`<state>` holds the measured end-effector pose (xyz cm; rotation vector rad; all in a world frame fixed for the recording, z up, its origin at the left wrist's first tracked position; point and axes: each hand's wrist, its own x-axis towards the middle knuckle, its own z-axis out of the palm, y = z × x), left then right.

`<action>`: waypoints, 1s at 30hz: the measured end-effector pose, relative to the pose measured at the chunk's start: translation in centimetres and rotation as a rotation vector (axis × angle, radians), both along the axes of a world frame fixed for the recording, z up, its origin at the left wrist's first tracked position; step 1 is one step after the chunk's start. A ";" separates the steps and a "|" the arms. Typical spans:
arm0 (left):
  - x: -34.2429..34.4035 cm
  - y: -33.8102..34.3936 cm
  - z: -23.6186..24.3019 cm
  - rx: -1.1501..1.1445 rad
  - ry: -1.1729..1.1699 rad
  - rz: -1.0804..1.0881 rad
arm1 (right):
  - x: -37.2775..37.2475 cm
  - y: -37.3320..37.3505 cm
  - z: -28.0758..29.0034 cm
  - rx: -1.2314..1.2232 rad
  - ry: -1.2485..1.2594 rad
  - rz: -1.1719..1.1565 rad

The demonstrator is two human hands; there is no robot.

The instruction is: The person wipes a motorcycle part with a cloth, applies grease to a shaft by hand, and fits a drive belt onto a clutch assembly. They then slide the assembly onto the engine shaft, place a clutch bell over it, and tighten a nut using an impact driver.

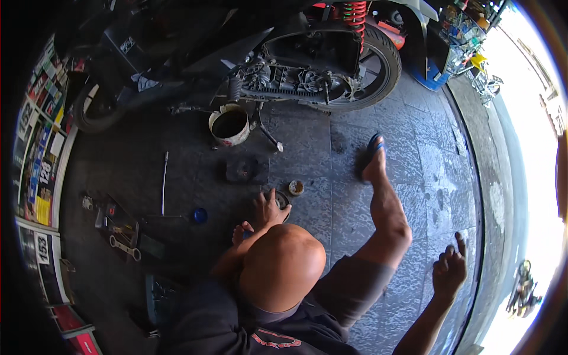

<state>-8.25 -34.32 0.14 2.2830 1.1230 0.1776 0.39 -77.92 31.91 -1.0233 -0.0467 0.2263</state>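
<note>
Bent over a round grey metal part (283, 207) on the floor, my left hand (271, 208) has its fingers on one side of the rim and its thumb on the other. The hand covers much of the part. Just beyond it stands a small open tub (296, 188) with yellowish stuff inside. My right hand (451, 271) is off to the right, away from the parts; one finger points forward, the others are partly bent, and I see nothing in it. Ahead lies a dark scooter's uncovered engine side (284, 80).
A white bucket (235, 135) stands under the scooter, near its stand (269, 135). To the left are a long-handled wrench (164, 183), a blue round cap (200, 215), a tool tray (109, 212) and a ring-ended tool (124, 247). My right leg (384, 201) stretches forward.
</note>
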 end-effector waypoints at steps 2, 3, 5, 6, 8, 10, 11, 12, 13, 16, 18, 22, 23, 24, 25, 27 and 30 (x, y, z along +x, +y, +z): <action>-0.4 0.7 -1.4 0.053 -0.100 -0.057 | 3.7 2.2 1.4 -0.140 -0.078 0.031; -1.2 1.2 -1.9 0.046 -0.169 -0.056 | 5.5 3.9 1.9 -0.259 -0.100 0.046; -3.6 2.7 -2.2 0.042 -0.256 -0.073 | 9.1 8.7 1.7 -0.381 -0.112 0.187; -5.4 3.4 -2.0 -0.009 -0.295 -0.010 | 10.7 11.5 1.0 -0.377 -0.097 0.257; -10.5 3.5 -0.9 -0.320 -0.227 0.240 | 13.5 17.0 -0.3 -0.683 -0.203 0.369; -15.7 2.4 0.4 -0.520 -0.003 0.453 | 16.5 22.7 -2.3 -0.792 -0.361 0.541; -17.9 1.3 0.9 -0.515 0.029 0.444 | 17.8 25.6 -3.6 -0.924 -0.477 0.558; -19.4 0.2 1.1 -0.528 0.073 0.441 | 19.0 28.3 -4.8 -1.024 -0.693 0.569; -20.4 -0.7 1.1 -0.548 0.113 0.445 | 20.1 30.5 -5.9 -1.013 -0.724 0.622; -21.2 -2.7 0.4 -0.616 0.193 0.439 | 24.0 36.5 -8.7 -1.155 -0.803 0.672; -20.3 -3.0 -0.3 -0.656 0.219 0.433 | 26.1 40.2 -10.8 -1.113 -1.192 0.610; -18.2 -2.3 -1.3 -0.710 0.227 0.412 | 29.9 44.3 -12.7 -1.338 -1.272 0.562; -17.6 -2.0 -1.5 -0.720 0.222 0.410 | 30.5 44.8 -12.9 -1.325 -1.249 0.572; -17.2 -1.8 -1.7 -0.729 0.222 0.405 | 31.1 45.0 -12.9 -1.314 -1.228 0.577; -16.8 -1.6 -1.9 -0.741 0.220 0.404 | 31.6 45.0 -12.8 -1.277 -1.244 0.578; -16.5 -1.5 -2.3 -0.765 0.217 0.404 | 32.2 44.5 -12.9 -1.407 -1.289 0.451; -17.7 -1.9 -2.4 -0.787 0.242 0.425 | 32.5 43.5 -13.4 -1.357 -1.270 0.445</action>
